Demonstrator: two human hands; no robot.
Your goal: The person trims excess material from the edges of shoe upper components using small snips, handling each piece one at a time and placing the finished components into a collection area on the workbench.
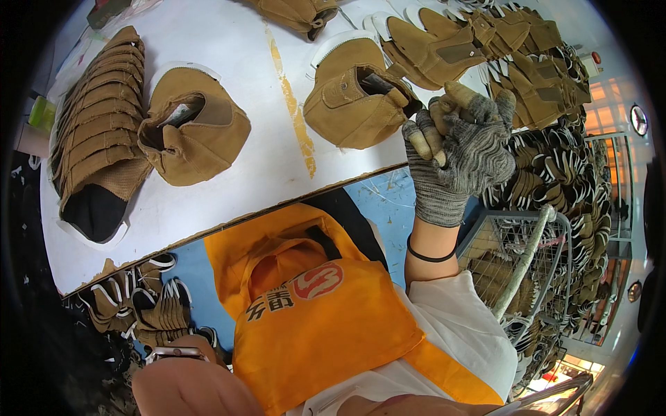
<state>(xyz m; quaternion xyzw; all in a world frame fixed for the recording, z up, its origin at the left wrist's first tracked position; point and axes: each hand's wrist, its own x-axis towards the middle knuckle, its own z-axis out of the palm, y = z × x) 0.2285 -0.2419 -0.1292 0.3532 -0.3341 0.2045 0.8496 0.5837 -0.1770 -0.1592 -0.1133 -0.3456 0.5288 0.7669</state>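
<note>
My right hand [468, 149] wears a grey knitted glove with yellowish fingertips. It is raised over the table's near right edge with its fingers curled in; whatever they hold, if anything, is hidden. Just left of those fingers stands a brown shoe upper [347, 114] with a white rim, its opening facing up. A second brown shoe upper [208, 149] sits further left, beside a nested stack of brown shoe uppers [104, 111]. My left arm comes in at the lower left with a watch on its wrist; my left hand [193, 341] is mostly hidden, its fingers out of sight.
The white table [243, 41] has a worn yellow stripe. More brown uppers [440, 52] lie at its far right. To the right stand a grey wire basket [562, 239] and heaped uppers [555, 170]. Other uppers [163, 308] hang or lie below the table's left edge.
</note>
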